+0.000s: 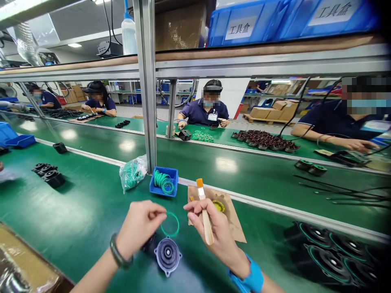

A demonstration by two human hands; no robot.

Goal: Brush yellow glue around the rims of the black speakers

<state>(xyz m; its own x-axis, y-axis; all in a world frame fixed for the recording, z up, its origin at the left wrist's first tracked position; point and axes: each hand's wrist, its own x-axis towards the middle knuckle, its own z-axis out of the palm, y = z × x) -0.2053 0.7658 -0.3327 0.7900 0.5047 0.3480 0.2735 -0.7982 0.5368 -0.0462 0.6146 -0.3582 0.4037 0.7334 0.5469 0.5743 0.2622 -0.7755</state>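
My left hand (142,226), in the middle of the head view, pinches a thin green rubber ring (178,225) between thumb and fingertips. The ring hangs above a round dark housing (168,256) with small lugs round its rim. Another dark part, mostly hidden, lies beside the housing under my left hand. A brush (207,232) with a pale wooden handle and orange bristles sits in my right hand (215,226), bristles pointing up and away. Its thumb and index finger extend toward the ring without touching it. Behind that hand a yellow round dish (218,206) rests on stained cardboard (235,219).
A blue bin (164,193) of green rings and a plastic bag (133,173) of more stand by the metal post (148,101). Housings with green rings (332,256) cluster at right; other dark parts (49,174) lie left. Several people work across the bench.
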